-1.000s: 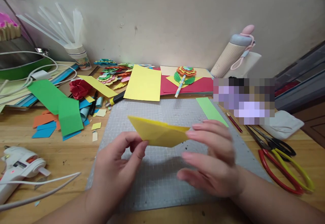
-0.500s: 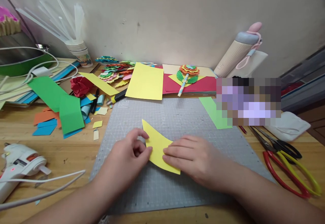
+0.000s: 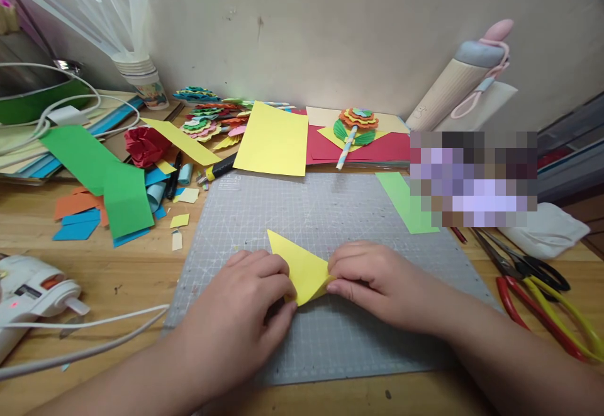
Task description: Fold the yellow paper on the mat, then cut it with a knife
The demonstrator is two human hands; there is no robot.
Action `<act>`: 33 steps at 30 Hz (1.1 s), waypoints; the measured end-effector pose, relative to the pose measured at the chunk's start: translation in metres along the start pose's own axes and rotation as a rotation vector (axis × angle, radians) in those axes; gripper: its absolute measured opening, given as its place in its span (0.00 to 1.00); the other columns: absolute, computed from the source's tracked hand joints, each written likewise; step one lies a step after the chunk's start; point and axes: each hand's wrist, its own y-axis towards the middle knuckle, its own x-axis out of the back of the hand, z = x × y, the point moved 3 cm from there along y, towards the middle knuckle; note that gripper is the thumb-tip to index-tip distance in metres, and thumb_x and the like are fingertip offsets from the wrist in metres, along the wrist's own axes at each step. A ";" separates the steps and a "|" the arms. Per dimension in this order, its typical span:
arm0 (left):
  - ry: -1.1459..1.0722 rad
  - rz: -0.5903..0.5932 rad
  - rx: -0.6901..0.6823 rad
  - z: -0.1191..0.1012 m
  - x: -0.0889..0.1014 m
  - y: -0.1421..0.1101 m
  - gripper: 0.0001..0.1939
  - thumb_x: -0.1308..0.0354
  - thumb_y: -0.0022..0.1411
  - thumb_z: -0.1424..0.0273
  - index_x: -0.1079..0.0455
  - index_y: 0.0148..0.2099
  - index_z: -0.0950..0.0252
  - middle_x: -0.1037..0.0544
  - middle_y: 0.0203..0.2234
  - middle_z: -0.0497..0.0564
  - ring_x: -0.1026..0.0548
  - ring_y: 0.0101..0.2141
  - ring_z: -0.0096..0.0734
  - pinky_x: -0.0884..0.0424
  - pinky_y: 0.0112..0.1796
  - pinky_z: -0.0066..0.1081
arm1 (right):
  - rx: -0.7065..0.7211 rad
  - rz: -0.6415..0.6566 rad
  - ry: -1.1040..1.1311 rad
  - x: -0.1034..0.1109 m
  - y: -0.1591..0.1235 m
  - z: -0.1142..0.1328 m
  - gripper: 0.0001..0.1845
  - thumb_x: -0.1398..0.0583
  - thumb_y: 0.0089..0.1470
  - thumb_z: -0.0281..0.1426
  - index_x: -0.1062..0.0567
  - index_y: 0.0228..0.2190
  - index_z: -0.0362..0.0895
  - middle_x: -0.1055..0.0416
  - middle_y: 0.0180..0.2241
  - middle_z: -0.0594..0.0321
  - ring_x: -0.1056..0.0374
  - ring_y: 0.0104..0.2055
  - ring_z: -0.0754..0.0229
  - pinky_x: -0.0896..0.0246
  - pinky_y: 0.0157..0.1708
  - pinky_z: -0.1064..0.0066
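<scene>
A small piece of yellow paper (image 3: pixel 304 271), partly folded, lies on the grey cutting mat (image 3: pixel 358 353). My left hand (image 3: pixel 250 303) grips its near left side, fingers curled over the edge and thumb at the lower corner. On the other side, my right hand (image 3: pixel 377 281) pinches the right corner between thumb and fingers, where a flap bends up. Both sets of fingertips hide parts of the paper's edges.
A light green strip (image 3: pixel 401 202) lies on the mat's far right. Scissors (image 3: pixel 523 271) are to the right, a glue gun (image 3: pixel 42 296) with its cord to the left. Behind stand a yellow sheet (image 3: pixel 274 142), a paper flower (image 3: pixel 356 126) and a bottle (image 3: pixel 457 76).
The yellow paper was lowered from the air onto the mat. My right hand came in from being apart and now pinches its right corner, which is bending over.
</scene>
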 end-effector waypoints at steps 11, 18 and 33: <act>-0.005 -0.115 0.158 0.006 -0.009 0.004 0.03 0.41 0.60 0.71 0.32 0.33 0.62 0.27 0.32 0.46 0.31 0.37 0.37 0.40 0.39 0.39 | -0.428 -0.242 -0.027 -0.017 0.012 -0.006 0.10 0.43 0.57 0.35 0.32 0.25 0.45 0.31 0.26 0.67 0.39 0.28 0.62 0.51 0.26 0.69; 0.055 -0.110 0.045 0.006 -0.006 0.000 0.05 0.42 0.62 0.71 0.28 0.40 0.58 0.25 0.34 0.46 0.29 0.38 0.36 0.39 0.41 0.39 | -0.367 -0.288 -0.052 -0.018 0.013 -0.001 0.01 0.43 0.56 0.29 0.33 0.33 0.46 0.31 0.29 0.66 0.37 0.32 0.60 0.49 0.30 0.68; 0.277 0.042 -0.107 -0.004 0.000 -0.003 0.10 0.46 0.64 0.75 0.25 0.40 0.59 0.28 0.30 0.49 0.31 0.35 0.36 0.36 0.41 0.40 | -0.254 -0.244 -0.016 -0.020 0.015 -0.004 0.08 0.42 0.56 0.25 0.32 0.26 0.45 0.30 0.28 0.67 0.37 0.34 0.60 0.47 0.33 0.68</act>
